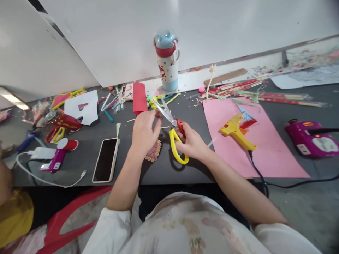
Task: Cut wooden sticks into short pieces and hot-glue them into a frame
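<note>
My right hand (192,141) is closed round the handles of a pair of scissors (175,141) with one yellow and one red loop. The blades stand apart and point up and left, toward the fingertips of my left hand (145,131). Those fingers are curled in close to the blades; whatever they pinch is too small or hidden to name. Just below my left hand lies a small pinkish-brown piece (153,151) with a scalloped tan edge, partly covered by the hand. Beyond the blades is a tangle of yellow-green yarn (169,100).
A bottle (168,67) stands at the back near a red paper (139,97). To the right, a yellow glue gun (235,130) rests on pink paper (275,155), its cord hanging off the edge by a purple power strip (312,139). A phone (105,160) lies left. Another person's arm (5,180) shows far left.
</note>
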### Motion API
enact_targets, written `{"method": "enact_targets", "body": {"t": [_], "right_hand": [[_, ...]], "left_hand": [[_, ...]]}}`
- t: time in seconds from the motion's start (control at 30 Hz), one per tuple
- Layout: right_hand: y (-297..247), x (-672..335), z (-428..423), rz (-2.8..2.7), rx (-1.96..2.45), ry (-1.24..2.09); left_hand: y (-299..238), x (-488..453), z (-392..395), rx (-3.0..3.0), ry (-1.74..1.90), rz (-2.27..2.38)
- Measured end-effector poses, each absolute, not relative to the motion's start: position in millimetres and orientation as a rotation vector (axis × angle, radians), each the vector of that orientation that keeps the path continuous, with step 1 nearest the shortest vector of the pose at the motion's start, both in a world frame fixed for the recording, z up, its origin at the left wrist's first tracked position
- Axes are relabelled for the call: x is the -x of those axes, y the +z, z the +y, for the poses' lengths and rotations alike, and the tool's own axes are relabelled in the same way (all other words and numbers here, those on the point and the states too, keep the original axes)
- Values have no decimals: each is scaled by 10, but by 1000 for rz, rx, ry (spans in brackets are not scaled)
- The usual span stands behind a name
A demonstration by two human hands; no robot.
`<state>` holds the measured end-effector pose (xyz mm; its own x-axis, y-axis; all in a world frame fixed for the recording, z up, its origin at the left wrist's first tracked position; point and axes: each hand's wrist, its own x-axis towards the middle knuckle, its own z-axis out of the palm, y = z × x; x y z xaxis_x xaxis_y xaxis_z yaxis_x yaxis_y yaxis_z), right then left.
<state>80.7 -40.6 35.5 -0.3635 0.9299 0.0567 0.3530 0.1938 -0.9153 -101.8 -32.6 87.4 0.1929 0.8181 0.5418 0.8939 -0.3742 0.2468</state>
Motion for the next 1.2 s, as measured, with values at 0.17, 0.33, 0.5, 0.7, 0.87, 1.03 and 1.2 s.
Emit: {"method": "enact_targets", "body": {"t": [0.17, 0.33, 0.5, 0.7, 0.87, 1.03, 1.2], "right_hand": [[420, -815, -436, -1893, 1215, 1124], [444, -839, -450, -1971, 1229, 1110], [450, -847, -449, -1987, 1209, 1196], [462, -845, -433, -1972, 1212, 1300], [455, -841, -433, -1979, 1195, 1295], [438, -849, -433, -1982, 1179, 1303], [416, -861, -425, -1954, 1152, 1338]], "left_hand": [[749, 1070, -328, 2313, -1053, -1735], [687, 1110, -344, 2301, -1084, -1664], [674, 1121, -353, 2341, -1139, -1723], [680, 1142, -347, 2367, -1102, -1892], [703, 1147, -356, 2392, -1112, -1953], [712, 1175, -358, 2427, -1125, -1915], [702, 1203, -349, 2440, -1083, -1906]]}}
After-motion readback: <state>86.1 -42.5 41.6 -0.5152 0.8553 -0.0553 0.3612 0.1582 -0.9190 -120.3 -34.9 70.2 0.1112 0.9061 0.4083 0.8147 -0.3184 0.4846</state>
